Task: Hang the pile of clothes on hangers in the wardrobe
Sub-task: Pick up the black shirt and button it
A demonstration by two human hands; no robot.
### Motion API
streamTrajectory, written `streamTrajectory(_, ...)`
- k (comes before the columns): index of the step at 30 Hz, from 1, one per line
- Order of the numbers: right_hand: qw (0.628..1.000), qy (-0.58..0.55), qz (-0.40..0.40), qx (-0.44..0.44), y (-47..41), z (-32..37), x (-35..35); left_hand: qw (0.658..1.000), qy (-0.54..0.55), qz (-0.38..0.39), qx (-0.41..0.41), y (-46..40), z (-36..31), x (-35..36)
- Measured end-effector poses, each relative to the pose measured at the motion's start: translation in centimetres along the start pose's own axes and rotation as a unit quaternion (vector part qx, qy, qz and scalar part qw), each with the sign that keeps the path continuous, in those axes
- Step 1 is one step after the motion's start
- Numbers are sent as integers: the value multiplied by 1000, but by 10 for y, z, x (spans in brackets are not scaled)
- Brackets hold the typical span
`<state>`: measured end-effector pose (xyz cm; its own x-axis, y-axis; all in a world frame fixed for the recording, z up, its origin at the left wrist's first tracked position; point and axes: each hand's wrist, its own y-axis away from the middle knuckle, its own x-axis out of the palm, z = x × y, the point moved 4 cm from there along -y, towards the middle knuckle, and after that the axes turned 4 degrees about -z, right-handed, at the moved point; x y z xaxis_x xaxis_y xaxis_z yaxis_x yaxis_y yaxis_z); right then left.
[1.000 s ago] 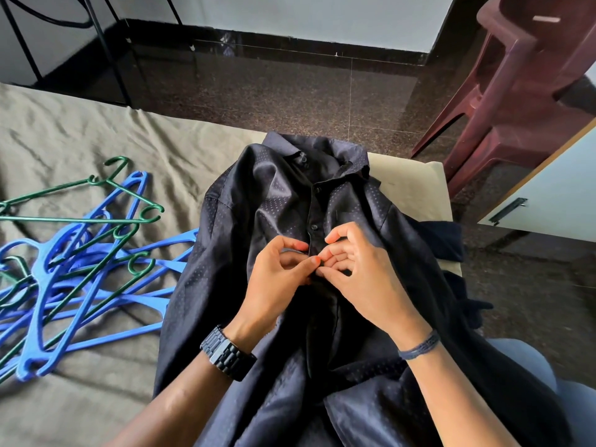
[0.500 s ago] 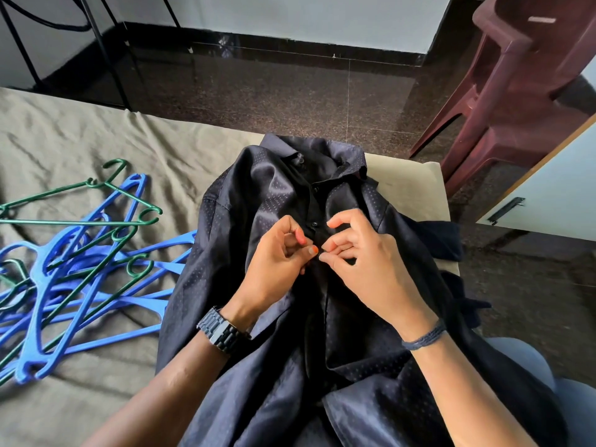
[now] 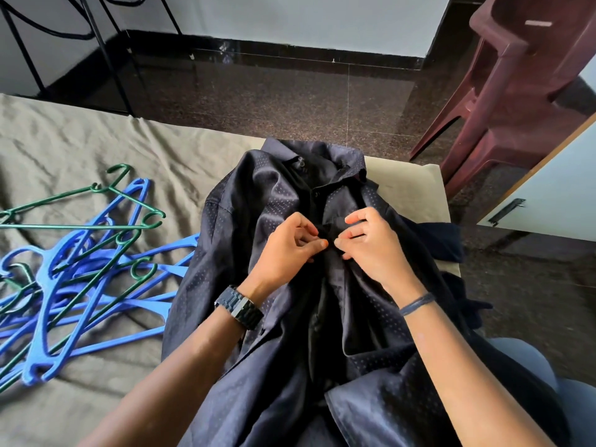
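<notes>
Shirt [image 3: 274,204] fabric, dark with a fine dotted weave, is spread face up over the near right part of the bed [image 3: 80,146], collar at the far end and tail draped toward the viewer's lap. The placket at mid-chest is pinched from either side: the left hand [image 3: 287,250] grips one edge between thumb and curled fingers, and the right hand [image 3: 371,243] grips the opposite edge in the same way, the fingertips almost meeting. A button appears to be worked there, though whether it is being fastened or undone cannot be told.

The cloth is judged to be light, limp and rather slippery, given its sheen and soft folds; it would be best taken at the collar or shoulder seams when a hanger is slipped in, since it could slide off otherwise.

A tangle of blue and green hangers [image 3: 80,269] lies on the bed to the left, well apart from the shirt. Further dark clothing [image 3: 435,240] is partly covered at the right. The button itself is hidden behind the fingers, and the wardrobe is cut off, only a door edge with a handle [image 3: 506,211] being seen at the right.
</notes>
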<state>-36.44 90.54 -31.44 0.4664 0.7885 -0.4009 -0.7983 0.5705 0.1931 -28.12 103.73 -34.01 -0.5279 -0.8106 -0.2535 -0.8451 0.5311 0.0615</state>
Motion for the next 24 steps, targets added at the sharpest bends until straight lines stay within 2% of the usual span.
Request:
streamTrajectory(2, 991, 118, -29, -59, 10, 5, 0, 1000, -4, 13, -18, 3, 6, -6)
streamTrajectory(6, 973, 115, -104, -168, 55, 26, -2, 999, -45, -1, -19, 23, 11, -23)
streamTrajectory(9, 963, 171, -70, -198, 81, 22, 13, 993, -116, 14, -9, 40, 17, -26)
streamTrajectory(11, 954, 224, -47, -196, 84, 5, 23, 985, -168, 24, 9, 49, 18, -22)
streamTrajectory(14, 941, 276, -83, -175, 75, -16, 23, 978, -203, 24, 35, 53, 18, -12)
streamTrajectory(19, 938, 289, -119, -151, 66, -27, 18, 961, -266, 20, 67, 55, 21, -2)
streamTrajectory(24, 943, 291, -124, -106, 65, -31, 17, 962, -260, 2, 85, 66, 20, 0)
